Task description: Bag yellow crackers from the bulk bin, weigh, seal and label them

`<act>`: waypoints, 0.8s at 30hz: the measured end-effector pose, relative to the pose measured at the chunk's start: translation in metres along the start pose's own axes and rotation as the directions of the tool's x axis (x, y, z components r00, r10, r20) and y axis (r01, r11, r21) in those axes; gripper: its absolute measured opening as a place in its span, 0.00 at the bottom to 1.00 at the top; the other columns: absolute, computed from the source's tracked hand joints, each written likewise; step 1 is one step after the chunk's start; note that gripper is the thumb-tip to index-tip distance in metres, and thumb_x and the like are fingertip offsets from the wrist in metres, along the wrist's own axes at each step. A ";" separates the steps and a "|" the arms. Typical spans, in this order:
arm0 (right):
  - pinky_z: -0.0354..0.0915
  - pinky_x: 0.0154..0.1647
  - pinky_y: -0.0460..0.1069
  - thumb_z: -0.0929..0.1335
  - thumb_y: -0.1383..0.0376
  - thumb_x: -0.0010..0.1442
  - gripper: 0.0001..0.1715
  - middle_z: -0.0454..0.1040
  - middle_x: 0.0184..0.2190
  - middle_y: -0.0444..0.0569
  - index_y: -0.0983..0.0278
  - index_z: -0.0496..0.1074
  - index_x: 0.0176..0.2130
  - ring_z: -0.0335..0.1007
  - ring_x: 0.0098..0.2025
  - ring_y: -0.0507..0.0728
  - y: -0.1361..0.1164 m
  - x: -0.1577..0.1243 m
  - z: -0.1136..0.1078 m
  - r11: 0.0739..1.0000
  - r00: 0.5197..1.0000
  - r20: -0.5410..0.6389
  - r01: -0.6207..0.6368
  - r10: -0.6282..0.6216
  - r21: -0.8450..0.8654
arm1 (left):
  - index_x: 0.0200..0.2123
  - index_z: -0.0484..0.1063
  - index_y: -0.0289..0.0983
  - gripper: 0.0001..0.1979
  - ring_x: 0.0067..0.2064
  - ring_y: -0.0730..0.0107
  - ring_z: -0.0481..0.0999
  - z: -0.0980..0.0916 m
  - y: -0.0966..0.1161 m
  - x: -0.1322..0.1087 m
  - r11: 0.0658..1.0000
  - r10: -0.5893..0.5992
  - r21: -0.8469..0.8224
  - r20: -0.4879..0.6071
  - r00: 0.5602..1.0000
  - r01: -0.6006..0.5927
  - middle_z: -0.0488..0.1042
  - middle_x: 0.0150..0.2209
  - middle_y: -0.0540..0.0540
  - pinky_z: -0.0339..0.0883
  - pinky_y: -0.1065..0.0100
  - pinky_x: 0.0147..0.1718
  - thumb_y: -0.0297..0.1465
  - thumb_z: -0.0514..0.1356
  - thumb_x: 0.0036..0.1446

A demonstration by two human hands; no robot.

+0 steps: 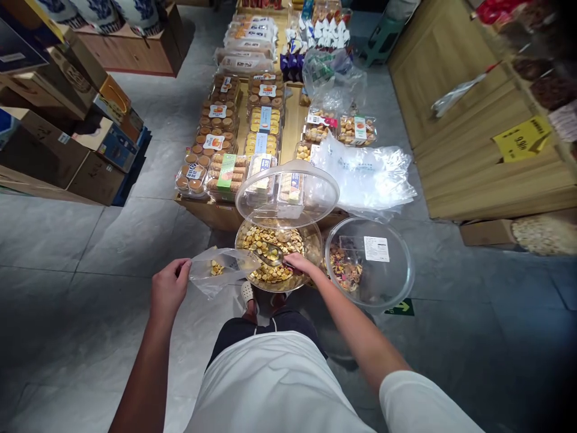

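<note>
While the metal-looking scoop is held clamped in the right grip in the head view, the clear bag is pinched at its near edge by the left grip, its far end reaching the scoop. Only a few yellow pieces appear to be bagged, an early stage by judgement, and many are left in the round tub beneath the right grip. Beyond that grip a tilted clear lid is seen, and to its right dark mixed pieces are contained in a lidded tub.
</note>
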State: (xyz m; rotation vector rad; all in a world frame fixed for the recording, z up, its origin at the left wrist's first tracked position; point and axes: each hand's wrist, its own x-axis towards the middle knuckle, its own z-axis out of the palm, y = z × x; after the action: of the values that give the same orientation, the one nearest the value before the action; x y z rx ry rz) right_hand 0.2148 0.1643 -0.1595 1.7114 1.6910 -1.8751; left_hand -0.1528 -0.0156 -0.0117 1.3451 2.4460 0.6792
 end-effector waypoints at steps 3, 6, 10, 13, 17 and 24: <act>0.45 0.16 0.43 0.64 0.56 0.64 0.18 0.64 0.17 0.39 0.65 0.71 0.29 0.50 0.16 0.47 -0.005 -0.034 -0.013 0.994 0.997 0.057 0.051 -0.057 0.096 | 0.50 0.80 0.40 0.20 0.35 0.62 0.80 0.003 0.014 0.000 0.999 0.027 -0.018 0.006 1.000 -0.027 0.82 0.34 0.46 0.67 0.67 0.37 0.44 0.56 0.65; 0.40 0.14 0.44 0.64 0.56 0.62 0.17 0.62 0.17 0.38 0.64 0.71 0.29 0.45 0.14 0.47 -0.012 -0.078 -0.027 0.983 0.996 0.038 0.078 -0.085 0.163 | 0.49 0.80 0.39 0.19 0.34 0.62 0.79 0.006 0.030 -0.001 0.997 0.050 -0.057 0.029 0.998 -0.049 0.81 0.33 0.46 0.66 0.67 0.36 0.43 0.56 0.65; 0.39 0.12 0.44 0.64 0.55 0.60 0.16 0.61 0.16 0.38 0.62 0.68 0.27 0.44 0.13 0.46 -0.032 -0.140 -0.042 0.970 0.995 0.034 0.083 -0.093 0.226 | 0.47 0.80 0.39 0.18 0.34 0.62 0.80 0.011 0.049 -0.003 0.993 0.078 -0.093 0.063 0.995 -0.072 0.82 0.33 0.45 0.67 0.67 0.35 0.42 0.56 0.66; 0.39 0.12 0.44 0.64 0.56 0.59 0.14 0.61 0.16 0.38 0.63 0.69 0.28 0.44 0.13 0.46 -0.051 -0.177 -0.048 0.970 0.991 0.048 0.110 -0.123 0.216 | 0.47 0.80 0.40 0.18 0.34 0.62 0.80 0.016 0.060 -0.005 0.989 0.101 -0.117 0.078 0.992 -0.091 0.82 0.34 0.45 0.67 0.67 0.35 0.42 0.56 0.66; 0.41 0.12 0.43 0.64 0.57 0.59 0.14 0.61 0.16 0.38 0.63 0.68 0.26 0.47 0.14 0.46 -0.069 -0.199 -0.044 0.977 0.980 0.090 0.165 -0.178 0.136 | 0.47 0.81 0.40 0.17 0.34 0.62 0.80 0.022 0.073 -0.009 0.982 0.122 -0.156 0.085 0.989 -0.108 0.83 0.34 0.46 0.66 0.67 0.33 0.41 0.56 0.66; 0.41 0.13 0.43 0.64 0.59 0.59 0.13 0.59 0.15 0.37 0.63 0.68 0.26 0.47 0.15 0.46 -0.067 -0.191 -0.034 0.977 0.960 0.181 0.201 -0.212 0.076 | 0.46 0.81 0.41 0.15 0.35 0.62 0.80 0.018 0.096 -0.016 0.972 0.157 -0.189 0.089 0.984 -0.138 0.84 0.37 0.46 0.65 0.67 0.34 0.39 0.56 0.66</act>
State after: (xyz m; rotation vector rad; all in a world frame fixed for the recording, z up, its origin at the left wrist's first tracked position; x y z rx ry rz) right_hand 0.2612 0.1068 0.0318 1.3671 1.8168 -2.1168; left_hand -0.0671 0.0197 0.0228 1.4597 2.1613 0.8252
